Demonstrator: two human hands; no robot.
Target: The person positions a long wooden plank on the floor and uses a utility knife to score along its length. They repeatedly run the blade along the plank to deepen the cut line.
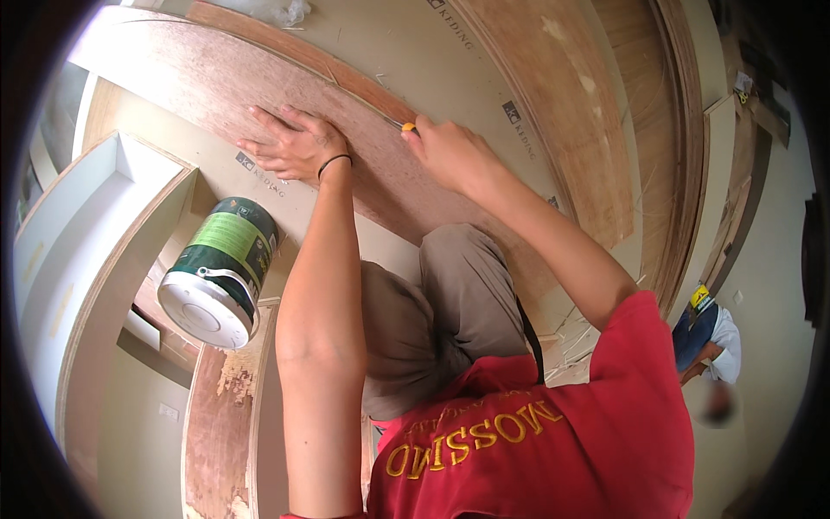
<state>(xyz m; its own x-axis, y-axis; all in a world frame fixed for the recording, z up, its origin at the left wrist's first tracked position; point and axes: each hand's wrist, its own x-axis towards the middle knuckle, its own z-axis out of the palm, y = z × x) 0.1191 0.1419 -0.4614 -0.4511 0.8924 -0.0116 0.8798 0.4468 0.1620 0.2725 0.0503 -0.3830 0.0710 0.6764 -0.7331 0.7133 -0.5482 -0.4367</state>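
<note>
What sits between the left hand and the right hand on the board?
Head view: only bare reddish plywood board between left hand and right hand, which grips a yellow-handled tool.

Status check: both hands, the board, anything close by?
Left hand flat on reddish-brown plywood board. Right hand gripping yellow-handled tool at board's edge. Green paint can beside left forearm, apart.

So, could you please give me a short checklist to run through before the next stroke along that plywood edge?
1. Left hand flat on the plywood sheet: ok.
2. Right hand gripping the yellow-handled tool: ok.
3. Tool tip on the board's edge: cannot tell, too small.
4. Left fingers clear of the tool: ok, apart.
5. Green paint can away from both hands: ok.
6. Blade condition: cannot tell.
</note>
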